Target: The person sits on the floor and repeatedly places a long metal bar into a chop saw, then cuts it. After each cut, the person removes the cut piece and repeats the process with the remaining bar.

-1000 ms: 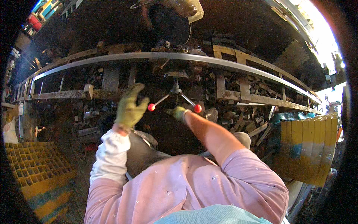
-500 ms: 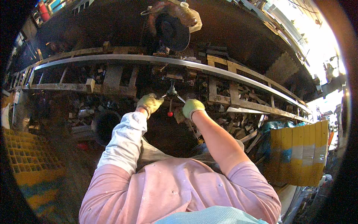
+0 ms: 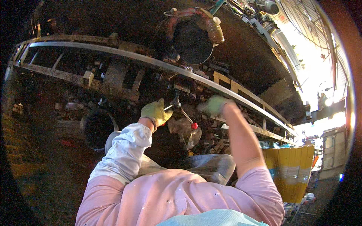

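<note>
My left hand [image 3: 155, 112], in a yellow-green glove, is closed on one spoke of a clamp handle [image 3: 176, 101]. Another spoke sticks out from the same hub and ends in a red ball knob [image 3: 194, 125]. To the right, my gloved right hand [image 3: 217, 105] is off the handle, just on my side of a long pale metal bar [image 3: 147, 60]. Motion smears its fingers. The bar runs across the saw bench beneath a large round cutting disc [image 3: 193, 42], passing behind the handle.
Ladder-like support frames [image 3: 56, 73] carry the bar on both sides. A small wooden block [image 3: 88, 78] sits on the left one. Offcuts lie heaped under the right side. A dark round bucket [image 3: 98, 128] stands at left, and a yellow slatted crate [image 3: 288, 169] at right.
My right hand has let go of its spoke and moved right toward the bar. The handle has turned, and the view has shifted. My left hand still grips a spoke.
</note>
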Available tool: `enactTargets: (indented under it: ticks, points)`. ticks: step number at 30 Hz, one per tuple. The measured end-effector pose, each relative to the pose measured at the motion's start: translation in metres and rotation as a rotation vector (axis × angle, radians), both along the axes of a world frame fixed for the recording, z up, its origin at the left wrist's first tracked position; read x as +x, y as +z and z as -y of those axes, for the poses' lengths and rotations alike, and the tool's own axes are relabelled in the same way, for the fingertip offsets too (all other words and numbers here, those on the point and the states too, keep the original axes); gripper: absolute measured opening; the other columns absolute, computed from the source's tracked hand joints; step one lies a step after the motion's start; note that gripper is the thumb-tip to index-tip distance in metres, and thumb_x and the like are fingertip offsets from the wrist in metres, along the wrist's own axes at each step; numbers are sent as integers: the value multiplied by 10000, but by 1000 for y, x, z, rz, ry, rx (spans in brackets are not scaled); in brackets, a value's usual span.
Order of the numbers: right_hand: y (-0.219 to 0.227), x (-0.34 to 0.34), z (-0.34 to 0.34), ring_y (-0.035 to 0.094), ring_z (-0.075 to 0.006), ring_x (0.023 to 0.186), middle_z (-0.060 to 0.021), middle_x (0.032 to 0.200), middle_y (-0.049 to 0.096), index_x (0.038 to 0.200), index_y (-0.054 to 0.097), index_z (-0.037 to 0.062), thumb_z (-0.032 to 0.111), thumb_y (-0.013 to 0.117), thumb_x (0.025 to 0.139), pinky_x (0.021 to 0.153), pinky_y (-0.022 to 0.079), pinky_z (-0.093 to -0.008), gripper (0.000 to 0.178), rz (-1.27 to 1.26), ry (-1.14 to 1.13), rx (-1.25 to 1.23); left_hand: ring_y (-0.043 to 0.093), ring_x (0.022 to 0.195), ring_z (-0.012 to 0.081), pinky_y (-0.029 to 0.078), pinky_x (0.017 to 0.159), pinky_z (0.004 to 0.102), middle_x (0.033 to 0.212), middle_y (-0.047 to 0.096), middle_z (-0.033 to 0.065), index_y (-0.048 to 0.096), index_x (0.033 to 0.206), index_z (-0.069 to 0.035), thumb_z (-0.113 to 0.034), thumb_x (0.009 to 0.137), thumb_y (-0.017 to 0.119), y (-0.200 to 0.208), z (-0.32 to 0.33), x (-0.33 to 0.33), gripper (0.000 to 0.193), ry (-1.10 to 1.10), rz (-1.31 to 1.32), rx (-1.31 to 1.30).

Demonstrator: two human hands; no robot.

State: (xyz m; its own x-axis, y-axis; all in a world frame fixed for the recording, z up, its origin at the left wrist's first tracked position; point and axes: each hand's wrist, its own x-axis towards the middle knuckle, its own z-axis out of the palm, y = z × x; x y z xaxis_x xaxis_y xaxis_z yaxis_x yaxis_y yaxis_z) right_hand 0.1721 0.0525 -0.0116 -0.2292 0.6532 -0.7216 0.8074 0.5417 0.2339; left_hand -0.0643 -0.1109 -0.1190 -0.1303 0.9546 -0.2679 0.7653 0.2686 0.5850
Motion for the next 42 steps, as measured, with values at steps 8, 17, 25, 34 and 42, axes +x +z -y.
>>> enactTargets:
  ticks: [8,17,25,34,42]
  points:
    - [320,-58,-168,689,-204,1029,-65,1124,745,1202,738,90,428,602,1039,973,535,-392,399,-1405,302,686,719,1109,390,571,958,496,1194,753,192,738,1226,-82,-564,920,610,17,-29,4,585,-198,47,-174]
    - [293,-124,-306,656,-206,948,-47,1024,697,1114,704,118,438,592,1026,896,513,-391,350,-891,113,773,714,1120,383,571,943,480,1218,746,173,794,1163,-129,-585,896,611,8,-41,-9,559,-272,122,-279]
    - [263,-94,-355,626,-207,876,-31,935,655,1036,673,144,448,584,1014,828,494,-390,318,-763,65,795,720,1013,434,563,915,534,1077,762,208,806,1046,-93,-592,915,542,7,-37,-17,579,-377,217,-208]
    - [278,-63,-354,592,-209,795,-13,835,607,948,639,172,458,575,1000,751,472,-389,298,-944,-5,769,701,1137,405,565,967,491,1212,747,179,788,1170,-99,-612,914,563,-1,-45,-10,616,-388,167,-229]
    - [365,-57,-305,563,-210,724,2,747,564,870,609,198,468,567,988,682,453,-388,297,-1599,21,375,711,1074,413,568,930,500,1163,746,214,779,1134,-56,-602,905,568,5,-40,-15,628,-406,139,-216]
